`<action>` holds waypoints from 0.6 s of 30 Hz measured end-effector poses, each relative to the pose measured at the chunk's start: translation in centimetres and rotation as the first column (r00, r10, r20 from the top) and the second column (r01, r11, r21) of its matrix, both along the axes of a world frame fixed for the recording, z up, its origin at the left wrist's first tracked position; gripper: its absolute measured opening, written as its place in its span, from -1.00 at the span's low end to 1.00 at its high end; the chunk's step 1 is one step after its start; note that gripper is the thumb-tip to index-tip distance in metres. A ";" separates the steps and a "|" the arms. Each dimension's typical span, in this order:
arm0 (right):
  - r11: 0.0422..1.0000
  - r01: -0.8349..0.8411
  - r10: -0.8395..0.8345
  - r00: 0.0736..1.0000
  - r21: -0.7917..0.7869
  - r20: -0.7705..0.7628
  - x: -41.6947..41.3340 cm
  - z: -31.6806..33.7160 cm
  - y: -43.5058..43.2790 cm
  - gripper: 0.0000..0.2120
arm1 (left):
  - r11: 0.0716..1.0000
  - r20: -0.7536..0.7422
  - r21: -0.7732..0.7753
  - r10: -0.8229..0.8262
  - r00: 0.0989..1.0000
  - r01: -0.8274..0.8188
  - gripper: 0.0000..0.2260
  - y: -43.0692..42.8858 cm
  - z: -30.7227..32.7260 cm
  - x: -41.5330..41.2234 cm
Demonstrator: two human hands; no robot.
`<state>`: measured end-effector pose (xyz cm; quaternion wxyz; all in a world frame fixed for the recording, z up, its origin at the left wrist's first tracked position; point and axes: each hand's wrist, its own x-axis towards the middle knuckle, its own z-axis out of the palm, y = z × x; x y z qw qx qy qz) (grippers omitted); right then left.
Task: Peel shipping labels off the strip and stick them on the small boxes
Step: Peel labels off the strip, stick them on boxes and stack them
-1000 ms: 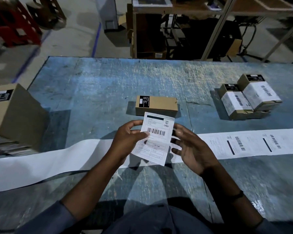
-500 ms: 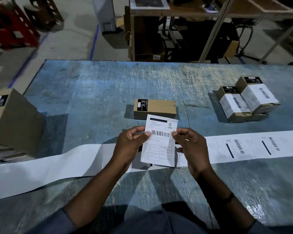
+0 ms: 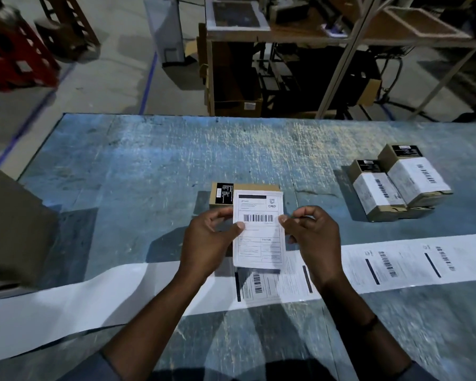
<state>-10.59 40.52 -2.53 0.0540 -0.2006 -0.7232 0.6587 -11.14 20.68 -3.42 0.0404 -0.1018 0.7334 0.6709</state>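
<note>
Label (image 3: 259, 232) now forward over small box (image 3: 254, 187), left hand (image 3: 206, 243) and right hand (image 3: 313, 237) in pinch grip on it

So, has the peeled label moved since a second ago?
Yes. The label has moved away from the person, farther over the small box, now hiding most of it.

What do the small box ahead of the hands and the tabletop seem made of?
Small box: likely cardboard, matte brown, with a black sticker. Tabletop: hard sheet painted blue, scuffed and scratched pale; metal or board beneath, I cannot tell.
</note>
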 end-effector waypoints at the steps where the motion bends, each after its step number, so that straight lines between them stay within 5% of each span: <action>1: 1.000 -0.007 0.007 1.000 0.007 -0.013 -0.7 0.1 0.1 -0.77 | 0.999 -0.005 -0.020 0.026 1.000 -0.026 -0.77 -0.1 0.0 -0.7; 18: 0.972 -0.024 0.007 0.997 0.235 0.071 -8.8 -1.4 0.5 -0.82 | 0.972 -0.078 -0.217 0.078 0.994 -0.093 -0.59 -0.2 -1.4 -8.6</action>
